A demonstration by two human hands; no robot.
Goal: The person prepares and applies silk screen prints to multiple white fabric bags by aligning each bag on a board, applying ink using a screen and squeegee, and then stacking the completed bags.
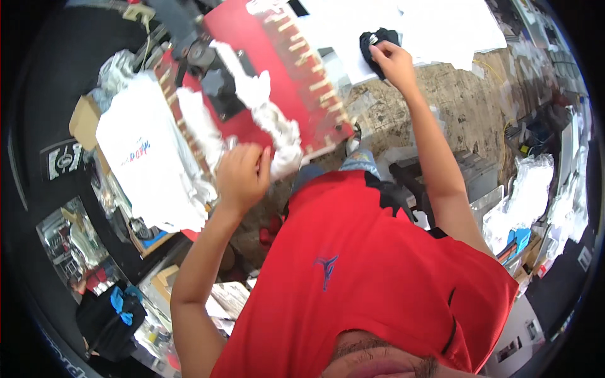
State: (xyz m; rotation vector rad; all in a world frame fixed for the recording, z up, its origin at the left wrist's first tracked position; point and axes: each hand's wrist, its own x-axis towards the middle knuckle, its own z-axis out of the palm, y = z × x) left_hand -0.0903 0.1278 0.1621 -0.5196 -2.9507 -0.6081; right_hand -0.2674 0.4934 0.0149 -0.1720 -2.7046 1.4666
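Head: right hand (394, 62) (fingers curled) pinches black cloth (381, 35).

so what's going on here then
A person in a red fabric shirt has both hands busy. The right hand holds a bunched black cloth by the edge of a flat white surface. The left hand is curled beside crumpled white cloth on a flat red panel; its grip is unclear.

Bunched white cloth (278, 126) is carried by a red board (293, 85), along whose edge beige strips (300, 45) are set; beside it, worn brown floor (447, 88) is seen.
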